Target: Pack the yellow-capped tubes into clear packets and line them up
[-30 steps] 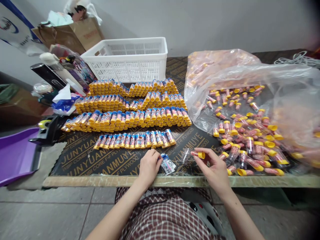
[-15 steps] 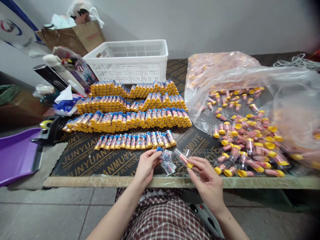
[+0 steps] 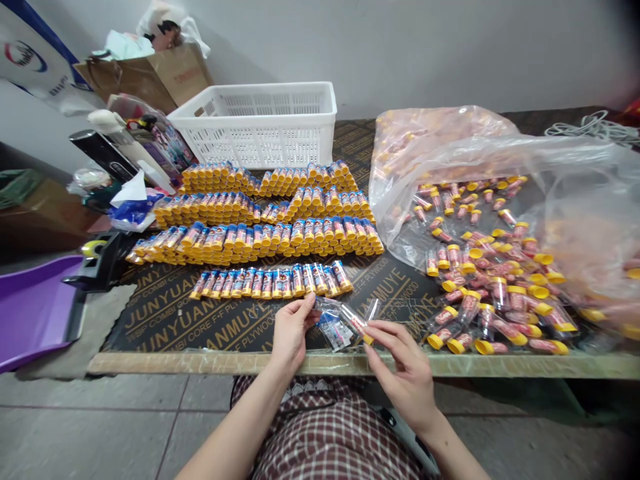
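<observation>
My right hand [image 3: 395, 357] holds a clear tube with a yellow cap [image 3: 356, 321] between thumb and fingers, its far end tilted up and left. My left hand [image 3: 295, 327] is pinched at the edge of some clear plastic film; what exactly lies between its fingertips is too small to tell. Between the hands, small printed packets [image 3: 336, 332] lie on the dark board near the front edge. A row of blue-and-yellow tubes [image 3: 270, 283] lies just beyond my left hand. To the right is a loose heap of yellow-capped tubes [image 3: 500, 293].
Stacked blue-and-yellow tubes [image 3: 265, 240] fill the middle left, before a white basket [image 3: 260, 137]. A clear plastic bag [image 3: 400, 213] spreads behind the heap. A tape dispenser [image 3: 100, 260] and purple dustpan [image 3: 37, 310] are at left.
My right hand has moved left with the tube, bringing it closer to my left hand. The blue piece at my left fingertips no longer shows; clear film now appears there.
</observation>
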